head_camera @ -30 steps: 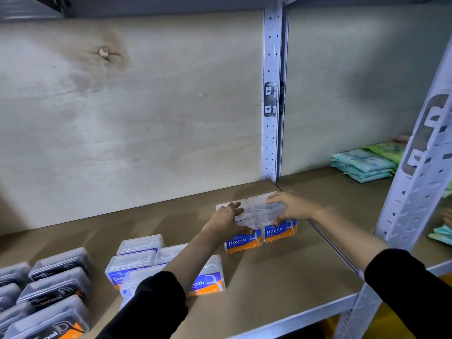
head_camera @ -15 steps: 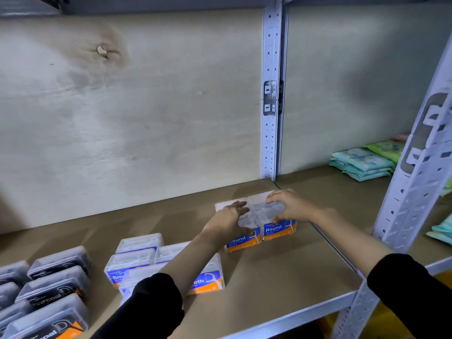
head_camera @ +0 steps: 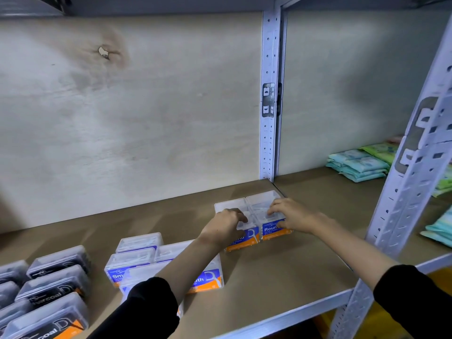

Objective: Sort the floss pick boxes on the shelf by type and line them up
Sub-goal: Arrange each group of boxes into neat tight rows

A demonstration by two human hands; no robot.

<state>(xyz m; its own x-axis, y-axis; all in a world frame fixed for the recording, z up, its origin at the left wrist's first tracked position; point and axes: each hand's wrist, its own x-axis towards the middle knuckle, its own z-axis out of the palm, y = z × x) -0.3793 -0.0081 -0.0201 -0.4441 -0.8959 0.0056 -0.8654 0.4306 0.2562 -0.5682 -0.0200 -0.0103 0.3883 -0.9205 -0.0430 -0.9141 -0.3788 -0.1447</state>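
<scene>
— Reaching into a shelf bay, two arms in black sleeves are meeting at a pair of floss pick boxes.

— Which boxes are the hands touching?

— The left hand [head_camera: 225, 226] is gripping the left Round box [head_camera: 245, 241], with its fingers bending over the clear lid. The right hand [head_camera: 292, 217] is holding the right Round box [head_camera: 260, 206], fingers curling over the top and thumb pressing on the blue-and-orange label at the front.

— Where are those two boxes sitting?

— They are lying flat on the brown shelf board [head_camera: 281, 270], side by side and touching, labels facing the viewer. They are sitting near the back right corner, just in front of the metal upright [head_camera: 269, 133].

— What else is lying on the shelf?

— Smooth boxes [head_camera: 132, 263] are sitting in a loose cluster to the left, partly hidden by the left forearm. Charcoal boxes [head_camera: 56, 287], dark inside, are lining the far left edge in rows. Beyond the upright, in the next bay, teal and green wipe packs [head_camera: 359, 165] are lying stacked.
</scene>
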